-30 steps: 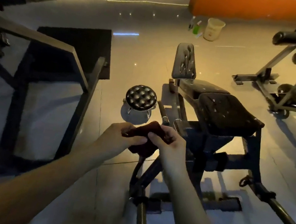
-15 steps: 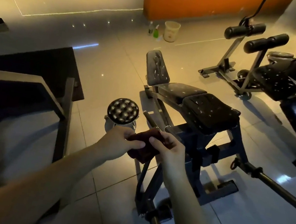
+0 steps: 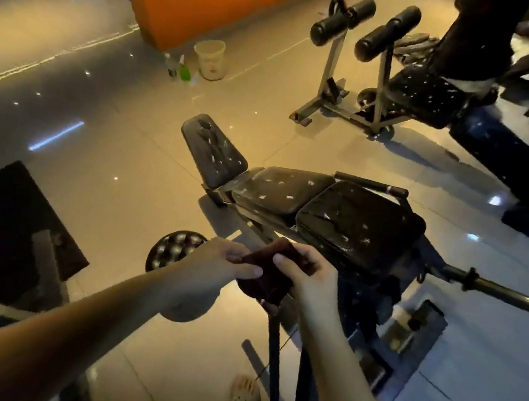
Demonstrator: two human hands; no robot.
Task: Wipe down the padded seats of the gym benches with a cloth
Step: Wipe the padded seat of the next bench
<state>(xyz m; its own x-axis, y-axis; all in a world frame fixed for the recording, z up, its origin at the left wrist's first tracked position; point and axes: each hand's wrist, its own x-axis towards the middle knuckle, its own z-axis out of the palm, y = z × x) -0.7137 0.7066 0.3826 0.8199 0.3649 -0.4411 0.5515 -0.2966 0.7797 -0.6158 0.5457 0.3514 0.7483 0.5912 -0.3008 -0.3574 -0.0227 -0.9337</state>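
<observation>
Cloth [image 3: 266, 278], dark red, bunched: gripped by left hand [image 3: 212, 261] and right hand [image 3: 308, 278]. Bench [image 3: 324, 209]: 3 pads, long axis left-right, headrest left.

The padded bench [image 3: 317, 208] stands mid-floor. A round stool [image 3: 172, 248] sits just left of its near end; the bucket [image 3: 209, 58] and bottles [image 3: 180, 69] stand well beyond; another bench [image 3: 445, 97] lies behind it, to the right.

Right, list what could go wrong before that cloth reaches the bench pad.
1. The cloth is bunched between both hands; wiping that way may only smear the white flecks on the seat pad.
2. The long bar juts out low by the bench: a likely trip hazard.
3. The glossy tile floor may be slippery.
</observation>
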